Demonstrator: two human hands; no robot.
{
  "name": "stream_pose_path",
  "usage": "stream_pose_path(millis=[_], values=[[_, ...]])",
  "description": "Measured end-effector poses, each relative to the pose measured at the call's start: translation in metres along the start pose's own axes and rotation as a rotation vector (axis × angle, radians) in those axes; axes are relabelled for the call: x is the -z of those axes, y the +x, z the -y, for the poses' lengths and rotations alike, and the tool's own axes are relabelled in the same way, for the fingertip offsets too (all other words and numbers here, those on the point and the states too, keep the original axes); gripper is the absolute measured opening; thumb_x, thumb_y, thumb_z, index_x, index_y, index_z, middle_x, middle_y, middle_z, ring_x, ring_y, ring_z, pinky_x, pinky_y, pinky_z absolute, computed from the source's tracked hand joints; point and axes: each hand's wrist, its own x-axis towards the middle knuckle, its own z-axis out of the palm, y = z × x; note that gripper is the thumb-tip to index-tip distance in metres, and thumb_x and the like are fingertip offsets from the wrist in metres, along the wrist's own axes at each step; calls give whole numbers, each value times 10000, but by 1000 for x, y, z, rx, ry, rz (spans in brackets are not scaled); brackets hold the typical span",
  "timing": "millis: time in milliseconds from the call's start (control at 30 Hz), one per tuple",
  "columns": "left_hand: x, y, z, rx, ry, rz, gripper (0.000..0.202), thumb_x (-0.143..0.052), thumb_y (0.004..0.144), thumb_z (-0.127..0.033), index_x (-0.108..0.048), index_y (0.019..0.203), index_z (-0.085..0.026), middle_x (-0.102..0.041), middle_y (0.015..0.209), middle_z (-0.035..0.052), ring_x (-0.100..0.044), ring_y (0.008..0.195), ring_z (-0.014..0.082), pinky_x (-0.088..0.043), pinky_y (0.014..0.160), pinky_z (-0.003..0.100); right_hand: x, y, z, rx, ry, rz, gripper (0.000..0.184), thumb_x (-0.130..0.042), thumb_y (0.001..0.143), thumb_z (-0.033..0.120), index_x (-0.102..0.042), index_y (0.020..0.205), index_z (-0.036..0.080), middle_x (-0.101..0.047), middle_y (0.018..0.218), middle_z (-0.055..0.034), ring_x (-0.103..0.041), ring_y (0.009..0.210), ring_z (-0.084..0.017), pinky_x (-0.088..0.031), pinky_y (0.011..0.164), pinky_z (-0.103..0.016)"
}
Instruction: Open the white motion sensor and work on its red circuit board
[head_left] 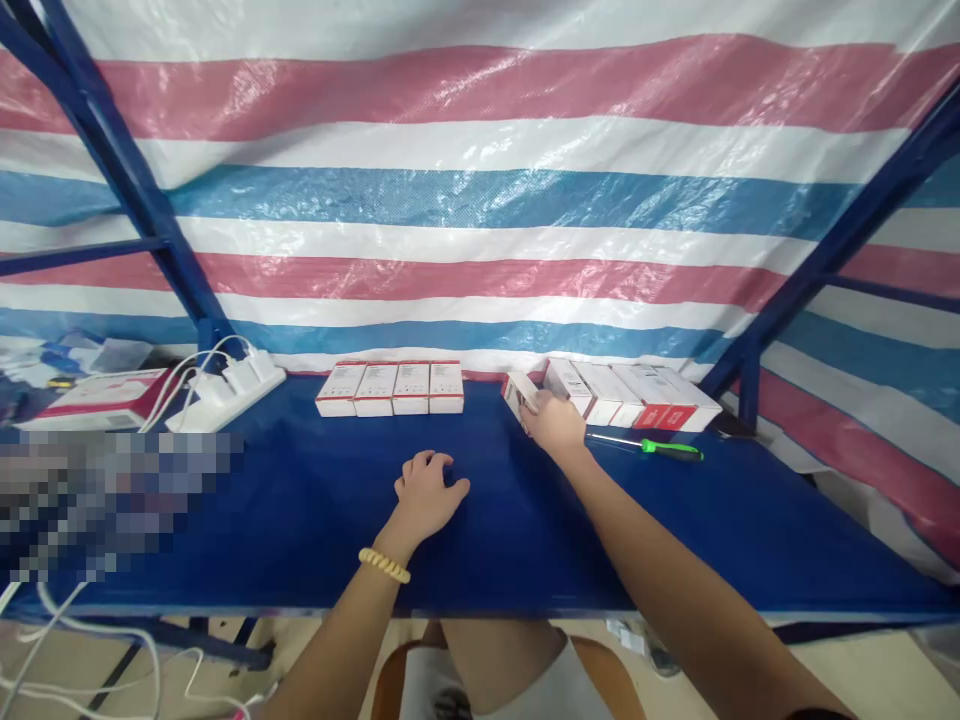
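Box (519, 391), small, white with a red edge, tilted up in the right hand's (556, 425) grasp; left hand (424, 495) rests loosely curled, holding nothing, on the blue table (300, 500).

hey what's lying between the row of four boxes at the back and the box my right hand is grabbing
Nothing: in the head view, only bare blue table separates the four boxes from the box under the right hand.
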Motion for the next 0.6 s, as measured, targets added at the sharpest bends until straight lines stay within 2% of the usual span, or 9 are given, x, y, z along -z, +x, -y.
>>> stream_pose_path(millis=[67,133,233,300,367,400,467,600], values=[[-2,20,-9,-10,-77,36,411,-581,785,-464,-643,1099,-207,-606,1284,146,-491,1267,367,-383,1028,535,1,8,1,-174,377,66,443,-739,663,367,-671,1035,137,-700,1023,-192,-614,1090,-370,-492,880,-468],[-7,44,-21,-5,-236,93,488,-574,807,-503,-620,1156,-164,-635,1254,169,-580,1183,325,-438,994,448,-4,13,1,-259,717,161,389,-764,620,371,-677,921,139,-721,896,-167,-654,1003,-359,-538,782,-455],[-18,77,-38,10,-415,95,624,-591,788,-616,-605,1196,-144,-679,1194,161,-636,1106,319,-479,937,410,-22,7,5,-227,959,270,365,-658,729,483,-683,877,151,-734,831,-136,-701,839,-296,-572,656,-413],[-27,93,-47,-77,-531,63,562,-609,793,-592,-637,1136,-148,-698,1161,142,-639,1104,309,-479,947,404,-37,-1,8,-162,1087,298,371,-686,709,465,-679,934,169,-744,923,-107,-707,868,-263,-583,713,-392],[-33,101,-51,-188,-675,39,478,-630,810,-504,-634,1143,-161,-699,1162,116,-652,1081,273,-497,935,377,-49,-9,10,-35,1237,305,421,-775,614,381,-654,976,202,-739,988,-61,-704,886,-237,-576,787,-386],[-35,102,-51,-213,-716,13,480,-650,804,-461,-612,1181,-167,-696,1166,107,-658,1066,258,-509,923,370,-53,-12,10,30,1280,320,459,-807,572,334,-639,981,214,-735,997,-44,-703,887,-232,-572,808,-390],[-37,100,-49,-250,-652,-61,611,-742,730,-393,-544,1268,-179,-676,1194,104,-645,1086,257,-510,938,380,-55,-15,7,159,1285,353,537,-843,514,254,-616,999,225,-731,1009,-33,-699,912,-237,-560,850,-409],[-38,87,-42,-290,-427,-223,991,-861,556,-397,-368,1389,-185,-577,1301,130,-560,1215,290,-464,1025,423,-47,-18,0,353,1086,351,635,-836,555,236,-603,1145,226,-709,1142,-66,-665,1061,-266,-503,970,-445]])
